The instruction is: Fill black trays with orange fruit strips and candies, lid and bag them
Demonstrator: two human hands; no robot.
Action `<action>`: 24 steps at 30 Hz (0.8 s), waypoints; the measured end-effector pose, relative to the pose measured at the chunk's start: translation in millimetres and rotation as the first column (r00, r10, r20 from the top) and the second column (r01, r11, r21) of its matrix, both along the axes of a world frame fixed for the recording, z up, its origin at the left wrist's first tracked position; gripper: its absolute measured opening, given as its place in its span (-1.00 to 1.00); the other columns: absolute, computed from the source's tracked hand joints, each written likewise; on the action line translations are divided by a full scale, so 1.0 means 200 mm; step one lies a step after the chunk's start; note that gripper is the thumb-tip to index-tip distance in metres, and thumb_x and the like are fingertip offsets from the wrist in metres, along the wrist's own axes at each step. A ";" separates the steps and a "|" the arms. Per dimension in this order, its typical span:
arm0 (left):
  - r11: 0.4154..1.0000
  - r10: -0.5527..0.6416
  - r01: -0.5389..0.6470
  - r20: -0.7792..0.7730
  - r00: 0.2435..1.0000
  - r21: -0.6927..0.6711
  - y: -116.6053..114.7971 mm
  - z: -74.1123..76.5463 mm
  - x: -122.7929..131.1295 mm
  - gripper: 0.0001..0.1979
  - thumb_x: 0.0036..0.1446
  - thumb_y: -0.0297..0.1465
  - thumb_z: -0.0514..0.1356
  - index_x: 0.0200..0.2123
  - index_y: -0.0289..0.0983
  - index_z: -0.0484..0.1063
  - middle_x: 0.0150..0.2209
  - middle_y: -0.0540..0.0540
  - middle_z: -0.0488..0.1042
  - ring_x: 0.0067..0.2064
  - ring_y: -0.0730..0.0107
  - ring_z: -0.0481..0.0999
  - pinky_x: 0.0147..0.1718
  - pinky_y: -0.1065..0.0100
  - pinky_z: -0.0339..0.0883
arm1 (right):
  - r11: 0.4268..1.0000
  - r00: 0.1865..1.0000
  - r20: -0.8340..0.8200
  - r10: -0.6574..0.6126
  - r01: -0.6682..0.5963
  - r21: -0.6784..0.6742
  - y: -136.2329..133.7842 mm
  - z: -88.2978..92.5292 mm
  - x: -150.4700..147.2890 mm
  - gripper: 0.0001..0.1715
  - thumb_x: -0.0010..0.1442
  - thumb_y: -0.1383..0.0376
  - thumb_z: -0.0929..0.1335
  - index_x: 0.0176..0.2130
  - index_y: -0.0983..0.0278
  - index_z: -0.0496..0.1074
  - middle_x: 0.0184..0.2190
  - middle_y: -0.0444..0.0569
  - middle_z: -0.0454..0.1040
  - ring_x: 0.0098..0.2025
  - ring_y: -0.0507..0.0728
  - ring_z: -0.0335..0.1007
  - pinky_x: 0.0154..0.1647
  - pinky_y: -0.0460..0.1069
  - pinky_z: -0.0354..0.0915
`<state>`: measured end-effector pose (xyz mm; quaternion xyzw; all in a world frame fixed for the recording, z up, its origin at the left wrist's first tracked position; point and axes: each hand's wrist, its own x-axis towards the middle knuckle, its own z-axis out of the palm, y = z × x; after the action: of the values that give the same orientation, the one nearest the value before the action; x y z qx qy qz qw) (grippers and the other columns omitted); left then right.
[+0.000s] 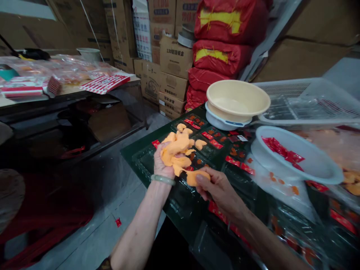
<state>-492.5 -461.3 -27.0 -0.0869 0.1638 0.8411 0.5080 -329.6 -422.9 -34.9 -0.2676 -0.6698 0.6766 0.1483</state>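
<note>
My left hand (164, 161), with a pale green bangle at the wrist, holds a heap of soft-looking orange curved pieces (180, 144) above the green table. Their exact kind I cannot make out. Between the thumb and fingers of my right hand (215, 185) is one orange curved piece (194, 177), close beside the heap. Beneath and beyond both hands lie clear plastic trays (146, 159), several holding red sachets (216, 144) and small brown-orange bits. A few orange pieces (200, 144) rest in trays just past my left hand.
To the right stand a cream basin (239, 97) stacked on a white one, and a white bowl (323, 165) of red sachets. A white plastic crate (309, 116) lies behind. Boxes (176, 56) and red bundles (222, 52) rise at the back. Another table (135, 84) stands left.
</note>
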 end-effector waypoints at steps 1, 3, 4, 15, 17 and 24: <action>1.000 0.013 -0.013 -0.021 1.000 0.015 -0.01 0.00 -0.02 -0.88 -0.02 -0.48 0.08 -0.36 -0.28 0.35 -0.48 -0.06 0.46 -0.54 0.43 0.41 -0.75 0.56 0.17 | 1.000 1.000 0.011 -0.015 0.015 0.009 0.03 0.00 0.03 -0.61 0.15 0.01 0.30 -0.45 0.27 0.28 -0.60 -0.20 0.27 -0.65 -0.08 0.08 -0.66 -0.14 -0.01; 0.999 0.036 -0.034 -0.054 0.998 0.032 -0.04 0.00 -0.08 -0.81 -0.02 -0.48 0.07 -0.27 -0.26 0.36 -0.39 -0.11 0.49 -0.48 0.40 0.43 -0.74 0.56 0.18 | 0.998 0.998 0.041 -0.056 0.056 0.012 0.14 0.00 0.09 -0.64 0.15 0.01 0.29 -0.39 0.26 0.28 -0.59 -0.21 0.24 -0.64 -0.08 0.05 -0.66 -0.14 -0.05; 0.998 0.053 -0.051 -0.065 0.996 0.031 -0.05 0.00 -0.10 -0.79 -0.02 -0.48 0.08 -0.24 -0.26 0.35 -0.37 -0.12 0.49 -0.47 0.39 0.43 -0.73 0.56 0.18 | 0.997 0.996 0.049 -0.080 0.080 0.006 0.21 0.01 0.11 -0.67 0.13 0.03 0.29 -0.35 0.25 0.28 -0.57 -0.21 0.24 -0.62 -0.06 0.06 -0.67 -0.14 -0.05; 1.000 0.019 -0.020 -0.051 0.999 -0.009 -0.12 -0.03 -0.09 -0.78 -0.08 -0.50 0.11 -0.28 -0.26 0.36 -0.43 -0.08 0.44 -0.49 0.41 0.43 -0.70 0.56 0.22 | 0.691 0.783 0.578 -0.231 -0.286 0.664 0.76 -0.04 -0.22 -0.85 0.07 0.35 0.26 -0.47 0.28 0.40 -0.43 -0.04 0.42 -0.29 0.14 0.35 -0.27 -0.02 0.26; 1.000 -0.011 0.011 -0.046 0.999 -0.005 -0.12 -0.03 -0.07 -0.77 -0.08 -0.50 0.11 -0.26 -0.29 0.36 -0.39 -0.11 0.45 -0.48 0.41 0.44 -0.71 0.57 0.21 | 0.618 0.746 0.569 -0.346 -0.275 0.737 0.76 -0.08 -0.27 -0.89 0.02 0.40 0.31 -0.41 0.30 0.45 -0.31 0.11 0.44 -0.16 0.27 0.33 -0.18 0.10 0.25; 0.999 -0.040 0.039 -0.057 0.998 -0.003 -0.08 -0.06 -0.02 -0.67 -0.09 -0.49 0.15 -0.17 -0.31 0.36 -0.32 -0.14 0.49 -0.46 0.40 0.47 -0.71 0.57 0.23 | 0.515 0.926 0.181 -0.330 0.016 0.857 0.48 0.01 -0.27 -0.65 0.16 0.23 0.29 -0.06 0.32 0.35 -0.23 0.11 0.37 -0.25 0.18 0.34 -0.23 0.07 0.29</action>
<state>-497.1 -478.1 -38.2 -0.0601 0.1809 0.8329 0.5196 -384.2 -327.3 -32.8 -0.3351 -0.8959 0.1969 0.2150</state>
